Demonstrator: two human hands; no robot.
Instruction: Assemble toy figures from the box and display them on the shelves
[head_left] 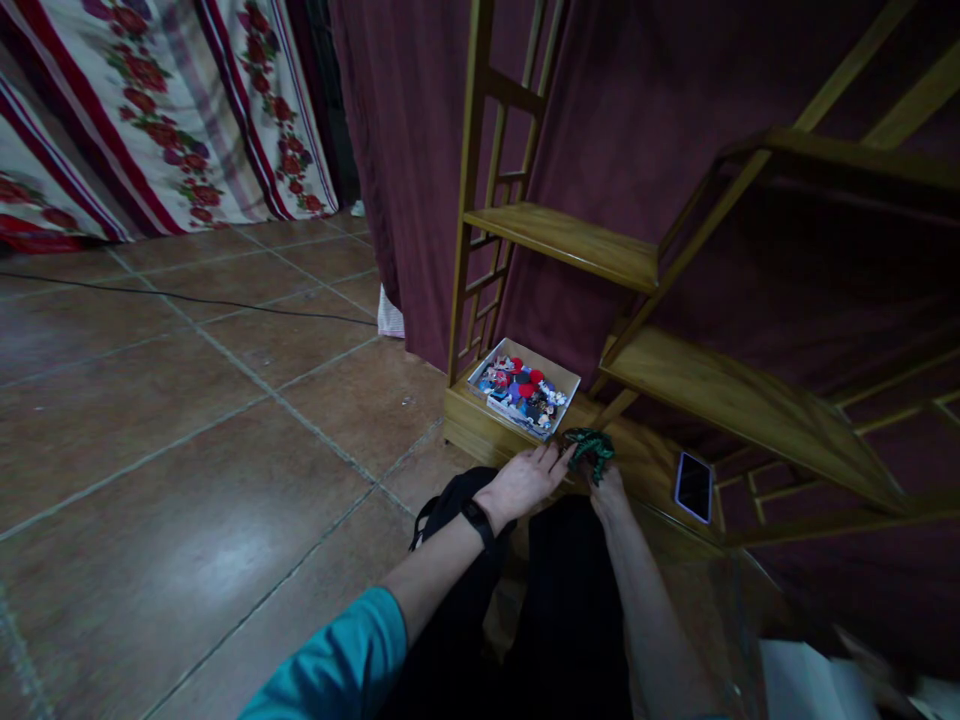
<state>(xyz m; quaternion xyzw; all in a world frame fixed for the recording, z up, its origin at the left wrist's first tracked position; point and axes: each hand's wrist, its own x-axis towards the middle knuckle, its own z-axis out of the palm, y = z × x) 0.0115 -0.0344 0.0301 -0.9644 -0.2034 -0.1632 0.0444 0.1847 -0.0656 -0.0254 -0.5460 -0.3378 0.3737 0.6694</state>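
Note:
Over the low base shelf, a small dark green item [591, 447] with black markings is between my two hands; its exact kind is hard to make out in the dim light. My right hand [609, 487] grips it from below and the right, with the fingers mostly hidden behind it. From the left, my left hand [529, 482] reaches in, its fingers closed at the item's left edge. Just beyond my hands, a shallow open box [564, 378] holds many small red, blue, black and white pieces.
The wooden shelf unit [559, 240] rises ahead and to the right, its slanted posts and boards close above my hands. A phone [694, 487] lies on the base shelf at right. A dark cable [225, 303] crosses the tiled floor [322, 400]. Purple curtain [420, 180] hangs behind.

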